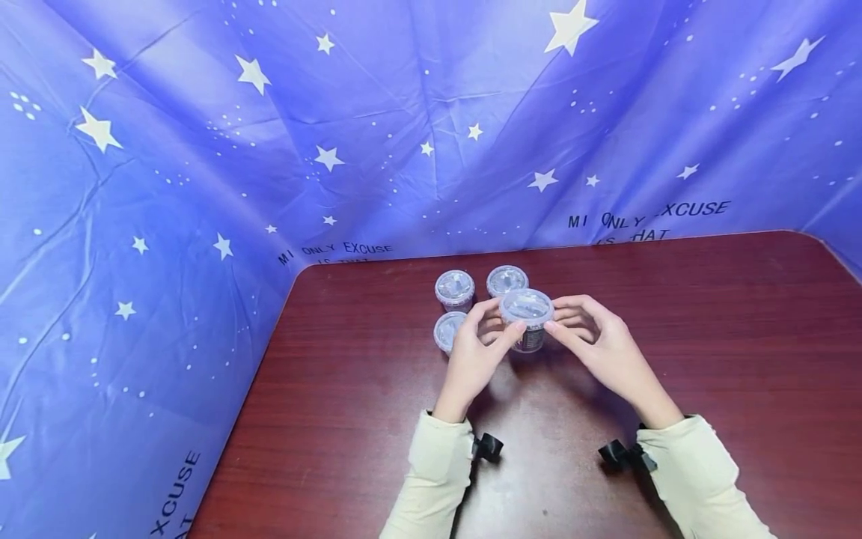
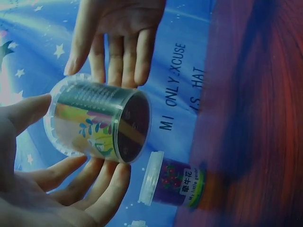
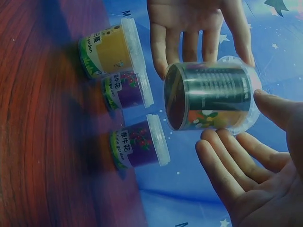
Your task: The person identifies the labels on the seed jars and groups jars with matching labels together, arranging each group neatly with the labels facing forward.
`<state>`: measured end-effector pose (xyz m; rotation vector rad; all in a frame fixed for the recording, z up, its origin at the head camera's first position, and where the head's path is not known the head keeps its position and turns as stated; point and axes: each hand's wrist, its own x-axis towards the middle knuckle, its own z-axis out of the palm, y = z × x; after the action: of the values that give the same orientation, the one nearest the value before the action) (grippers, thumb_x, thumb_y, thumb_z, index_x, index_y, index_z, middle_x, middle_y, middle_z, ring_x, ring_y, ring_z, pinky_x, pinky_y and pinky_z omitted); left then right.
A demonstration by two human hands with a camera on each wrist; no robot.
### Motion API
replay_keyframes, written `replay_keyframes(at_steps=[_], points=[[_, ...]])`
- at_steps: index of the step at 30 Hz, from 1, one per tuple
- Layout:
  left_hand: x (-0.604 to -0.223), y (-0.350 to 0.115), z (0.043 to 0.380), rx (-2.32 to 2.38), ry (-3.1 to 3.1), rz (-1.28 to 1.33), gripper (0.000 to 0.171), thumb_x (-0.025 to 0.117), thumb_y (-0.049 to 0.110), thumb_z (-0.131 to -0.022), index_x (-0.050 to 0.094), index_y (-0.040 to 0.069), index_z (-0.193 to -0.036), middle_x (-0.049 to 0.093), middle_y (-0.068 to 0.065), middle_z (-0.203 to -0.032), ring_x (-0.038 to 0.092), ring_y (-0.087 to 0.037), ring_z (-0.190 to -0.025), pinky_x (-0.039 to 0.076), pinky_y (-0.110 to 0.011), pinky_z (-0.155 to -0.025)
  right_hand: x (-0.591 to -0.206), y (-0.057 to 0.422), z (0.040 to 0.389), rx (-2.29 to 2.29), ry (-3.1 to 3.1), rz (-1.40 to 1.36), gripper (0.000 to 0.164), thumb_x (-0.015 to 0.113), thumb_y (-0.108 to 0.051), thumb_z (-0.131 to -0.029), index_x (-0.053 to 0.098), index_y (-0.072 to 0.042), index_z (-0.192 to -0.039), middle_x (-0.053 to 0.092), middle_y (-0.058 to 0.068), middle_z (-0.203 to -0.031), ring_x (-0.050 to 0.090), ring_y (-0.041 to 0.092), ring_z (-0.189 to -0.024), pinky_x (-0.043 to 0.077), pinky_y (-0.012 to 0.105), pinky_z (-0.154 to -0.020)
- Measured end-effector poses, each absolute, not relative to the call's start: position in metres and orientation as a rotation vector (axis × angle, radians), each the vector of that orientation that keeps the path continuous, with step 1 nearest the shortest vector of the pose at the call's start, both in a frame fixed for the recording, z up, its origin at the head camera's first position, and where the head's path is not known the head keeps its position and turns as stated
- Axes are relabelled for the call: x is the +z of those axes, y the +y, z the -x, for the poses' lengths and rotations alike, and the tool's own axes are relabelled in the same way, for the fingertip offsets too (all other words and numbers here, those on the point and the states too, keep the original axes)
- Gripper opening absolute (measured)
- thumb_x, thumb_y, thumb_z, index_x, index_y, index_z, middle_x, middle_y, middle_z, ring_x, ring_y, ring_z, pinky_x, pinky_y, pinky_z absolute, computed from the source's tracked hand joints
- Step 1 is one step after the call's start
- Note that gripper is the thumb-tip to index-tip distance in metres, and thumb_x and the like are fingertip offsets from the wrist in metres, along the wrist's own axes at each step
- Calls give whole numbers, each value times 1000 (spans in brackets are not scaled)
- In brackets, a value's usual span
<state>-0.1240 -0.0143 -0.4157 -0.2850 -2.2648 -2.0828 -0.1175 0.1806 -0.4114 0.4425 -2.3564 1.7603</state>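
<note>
A clear lidded plastic tub [image 1: 530,337] is held up over the table between both hands. Its wrapper has a dark panel of small print and a colourful leafy picture [image 2: 92,127]; through the clear base [image 3: 175,97] something dark shows inside. From the left, my left hand [image 1: 477,358] grips it, thumb near the lid rim and fingers along the wall. My right hand [image 1: 611,348] holds the opposite side in the same manner, thumb at the lid rim [image 3: 250,87]. Partly behind the left hand stands another lidded tub [image 1: 447,331].
Two more lidded tubs, one at the back left [image 1: 454,290] and one just behind the held tub [image 1: 506,278], stand on the reddish-brown table [image 1: 727,337]. In the right wrist view, one tub is yellow [image 3: 111,51] and two are purple [image 3: 138,144]. A blue star-patterned cloth [image 1: 404,112] hangs behind.
</note>
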Motion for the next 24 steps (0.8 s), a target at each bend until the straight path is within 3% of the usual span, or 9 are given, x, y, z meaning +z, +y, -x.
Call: replay_keyframes(at_steps=[8,16,24], points=[[-413,-24,126,-2163,-2341,334,47,70,17,-92,56,8,-136,65,-14,-124,65,-23,-109,55,-30,-93,-412,183,117,1801,-2351,-487,31,67,-6,-94,58,1,-123,66,14,-107,65,5,-96,55,17,-82],[-408,-24,123,-2122,-2403,388,52,70,21,-93,54,9,-140,66,-15,-123,66,-24,-110,54,-37,-96,-414,180,117,1835,-2369,-510,39,70,-9,-92,58,-3,-128,64,16,-113,65,5,-99,55,18,-85],[-412,-21,124,-2131,-2390,394,49,70,20,-93,56,12,-139,66,-11,-124,66,-21,-110,55,-32,-93,-415,179,117,1815,-2389,-504,42,72,-10,-91,57,-3,-130,65,17,-113,64,4,-98,55,16,-85]])
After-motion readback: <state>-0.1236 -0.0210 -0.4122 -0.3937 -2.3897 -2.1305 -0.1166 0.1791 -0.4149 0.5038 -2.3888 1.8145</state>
